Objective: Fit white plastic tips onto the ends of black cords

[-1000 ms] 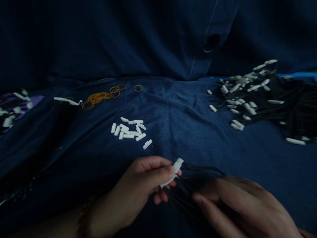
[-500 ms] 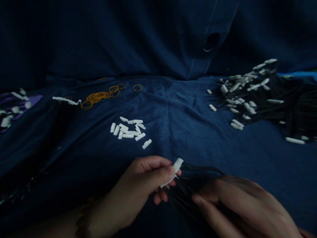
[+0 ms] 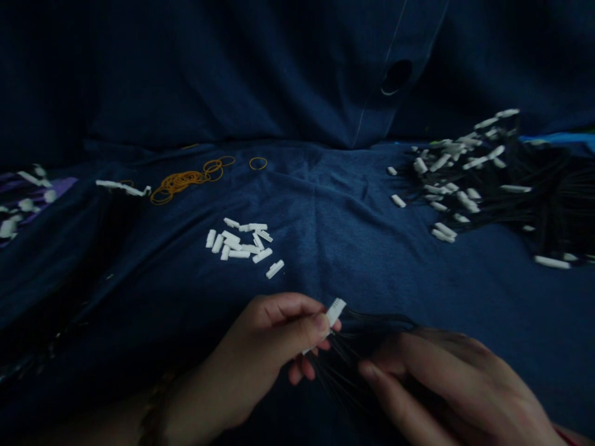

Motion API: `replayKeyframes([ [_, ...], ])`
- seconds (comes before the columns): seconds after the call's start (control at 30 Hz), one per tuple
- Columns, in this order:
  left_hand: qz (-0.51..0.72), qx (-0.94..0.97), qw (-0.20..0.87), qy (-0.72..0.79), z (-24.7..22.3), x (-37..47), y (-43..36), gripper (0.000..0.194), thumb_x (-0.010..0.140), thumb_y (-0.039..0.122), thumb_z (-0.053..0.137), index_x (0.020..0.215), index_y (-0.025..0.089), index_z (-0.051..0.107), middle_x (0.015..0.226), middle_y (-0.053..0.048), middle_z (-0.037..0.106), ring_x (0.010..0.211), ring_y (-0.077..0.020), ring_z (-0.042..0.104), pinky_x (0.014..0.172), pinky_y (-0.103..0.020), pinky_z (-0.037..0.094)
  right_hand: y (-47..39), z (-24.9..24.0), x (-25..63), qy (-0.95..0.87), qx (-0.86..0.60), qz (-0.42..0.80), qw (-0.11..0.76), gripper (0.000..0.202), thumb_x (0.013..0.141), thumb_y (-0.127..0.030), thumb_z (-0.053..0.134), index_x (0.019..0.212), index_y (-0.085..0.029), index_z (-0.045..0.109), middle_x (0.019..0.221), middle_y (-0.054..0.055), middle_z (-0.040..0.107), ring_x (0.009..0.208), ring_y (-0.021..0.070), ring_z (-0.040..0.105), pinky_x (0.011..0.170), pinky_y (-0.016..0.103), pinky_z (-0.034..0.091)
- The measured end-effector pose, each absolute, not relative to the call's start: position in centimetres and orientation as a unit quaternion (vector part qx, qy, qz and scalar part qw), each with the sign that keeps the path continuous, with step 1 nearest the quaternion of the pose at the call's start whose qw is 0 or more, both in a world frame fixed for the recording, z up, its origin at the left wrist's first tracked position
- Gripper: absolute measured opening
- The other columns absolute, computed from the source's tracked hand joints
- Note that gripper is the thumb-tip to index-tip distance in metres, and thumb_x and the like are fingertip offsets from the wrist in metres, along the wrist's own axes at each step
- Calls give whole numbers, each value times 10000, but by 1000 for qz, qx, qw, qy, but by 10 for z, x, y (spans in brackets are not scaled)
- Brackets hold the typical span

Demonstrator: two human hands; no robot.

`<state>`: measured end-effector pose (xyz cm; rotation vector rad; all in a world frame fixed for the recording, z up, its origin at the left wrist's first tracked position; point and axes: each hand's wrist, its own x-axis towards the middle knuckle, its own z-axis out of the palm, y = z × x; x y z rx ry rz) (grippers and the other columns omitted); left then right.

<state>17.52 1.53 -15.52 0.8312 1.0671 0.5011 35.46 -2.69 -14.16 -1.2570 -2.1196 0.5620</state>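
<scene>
I see my left hand [image 3: 260,356] pinching a small white connector [image 3: 333,311] between thumb and fingertips, close to the near edge of the blue cloth [image 3: 334,235] that covers the surface. The connector is a slim white plastic block, ridged along its far end, tilted up and to the right, with thin black wires [image 3: 372,322] running out of it toward my right hand [image 3: 446,390]. My right hand lies over those wires with its fingers curled loosely around the bundle; the dim light keeps me from telling how tightly it grips. I count one connector in hand and one wire bundle, the strands too dark to number. Just beyond my left hand, near the middle of the cloth, lies a cluster of loose white connectors [image 3: 242,243], about a dozen, touching or overlapping one another, one lying slightly apart at the near right. Farther back toward the left sits a heap of orange rubber bands [image 3: 183,183], tangled beyond counting, with three single rings beside it to the right. At the right edge is a big pile of wired connectors [image 3: 474,179], far too many to count. At the left edge, a few more white pieces [image 3: 23,204] lie on something purple.
</scene>
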Motion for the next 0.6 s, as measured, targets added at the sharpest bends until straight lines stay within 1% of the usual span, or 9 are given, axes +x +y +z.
replayKeyframes([
  [0.17,217,405,739,494,-155,177,15,183,731,333,605,792,167,651,629,26,582,454,-34,479,417,-132,344,-26,-143,353,-800,-478,232,279,181,792,-124,408,682,-181,540,580,-38,563,522,69,552,505,181,427],
  [0.3,209,431,728,491,-153,180,13,171,742,304,584,782,146,636,607,25,561,462,-46,468,427,-147,358,-25,-140,350,-795,-486,237,275,147,788,-120,419,696,-173,521,627,-33,579,560,69,558,529,178,426],
  [0.4,207,460,707,496,-151,181,11,177,757,298,562,801,145,640,586,28,539,469,-55,469,428,-154,360,-26,-142,349,-799,-486,232,269,153,799,-111,412,697,-165,513,642,-20,577,581,86,553,550,200,419],
  [0.6,206,483,684,507,-151,183,9,190,763,305,555,832,156,653,599,21,548,485,-64,478,435,-161,363,-23,-147,345,-805,-467,218,294,168,809,-92,410,712,-153,533,630,0,558,569,100,527,544,225,397],
])
